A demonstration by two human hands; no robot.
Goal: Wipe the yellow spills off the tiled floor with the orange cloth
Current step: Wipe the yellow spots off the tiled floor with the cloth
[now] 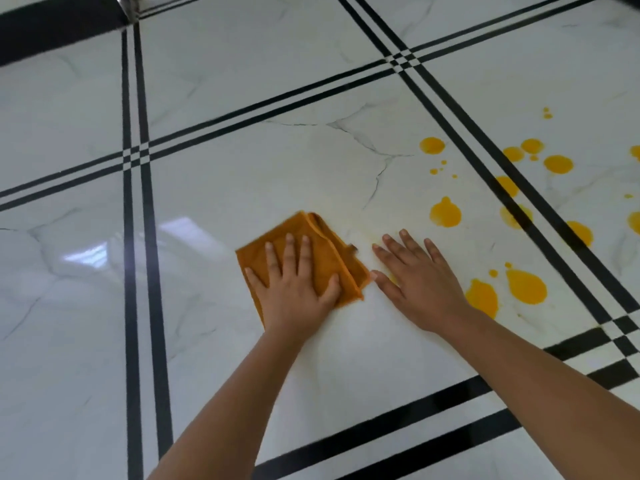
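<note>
A folded orange cloth (pixel 325 258) lies flat on the white marble-look tiled floor (pixel 242 188). My left hand (pixel 294 285) presses down on the cloth with fingers spread. My right hand (pixel 415 278) rests flat on the bare tile just right of the cloth, fingers apart, holding nothing. Several yellow spills (pixel 445 212) dot the floor to the right of my hands; two large drops (pixel 526 286) sit close to my right wrist. A faint yellowish smear (pixel 349 216) shows on the tile just beyond the cloth.
Double black stripes (pixel 138 237) cross the floor in a grid. Some yellow spots (pixel 512 216) lie on the stripes at right. A dark band with a shiny metal piece (pixel 124 1) runs along the top left edge.
</note>
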